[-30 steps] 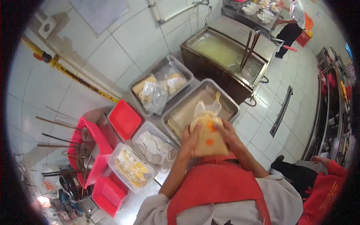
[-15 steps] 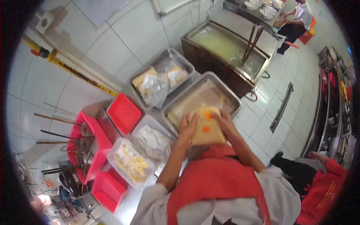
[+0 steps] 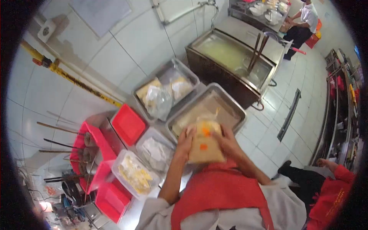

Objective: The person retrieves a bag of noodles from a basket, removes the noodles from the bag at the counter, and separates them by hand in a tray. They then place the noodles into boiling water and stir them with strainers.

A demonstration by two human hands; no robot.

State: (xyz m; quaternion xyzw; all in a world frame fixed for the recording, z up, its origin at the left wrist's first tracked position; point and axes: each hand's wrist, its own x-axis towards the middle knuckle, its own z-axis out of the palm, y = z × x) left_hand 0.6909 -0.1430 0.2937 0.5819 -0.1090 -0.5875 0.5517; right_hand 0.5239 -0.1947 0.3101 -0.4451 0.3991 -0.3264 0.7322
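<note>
Between my two hands is a tan, slab-like packet with orange marks (image 3: 206, 150), its outline slightly blurred. My left hand (image 3: 186, 142) grips its left side and my right hand (image 3: 227, 142) its right side. Beneath and beyond the packet lies a deep metal tray (image 3: 226, 103) with a thin, pale content at its bottom. A second metal tray (image 3: 178, 69) behind it contains similar tan packets and a clear plastic bag (image 3: 159, 102).
To the left stand a red tray (image 3: 128, 124), a plastic tub with yellow pieces (image 3: 136, 172) and a tub with white contents (image 3: 155, 151). A steel vat of liquid (image 3: 226, 50) stands beyond. One person (image 3: 304, 23) is at the far counter, another (image 3: 333, 191) at right.
Both hands have brought the packet slightly left and nearer my body. The head view has shifted a little, so the surroundings sit lower in the picture.
</note>
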